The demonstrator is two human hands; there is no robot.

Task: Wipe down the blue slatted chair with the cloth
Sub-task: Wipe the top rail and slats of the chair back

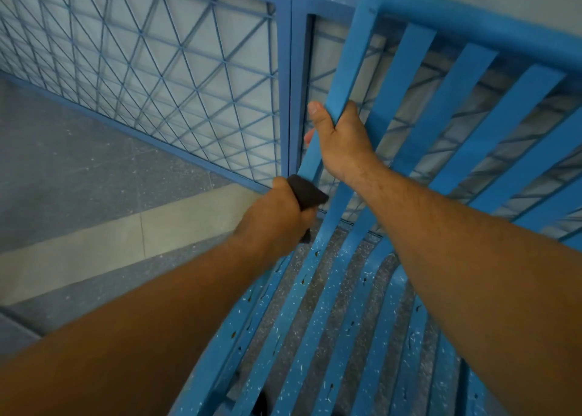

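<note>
**Right hand [341,144] grips the blue slatted chair [441,110]; left hand [277,217] holds the cloth [307,192] to it**

Fingers of the right hand are curled round behind the outermost upright of the chair back, and the thumb lies along its near face. Just below and to the left of it, the left hand is closed around the dark cloth. The cloth sits against the same upright, near where the back bends into the seat. Below both hands the seat slats run toward the person, speckled with white flecks and small dark marks. Beyond the hands, behind the chair back, stands a blue metal fence [157,69] with a mesh of crossed wires. Left of the left hand lies a grey speckled floor [63,163] crossed by a pale band.
</note>
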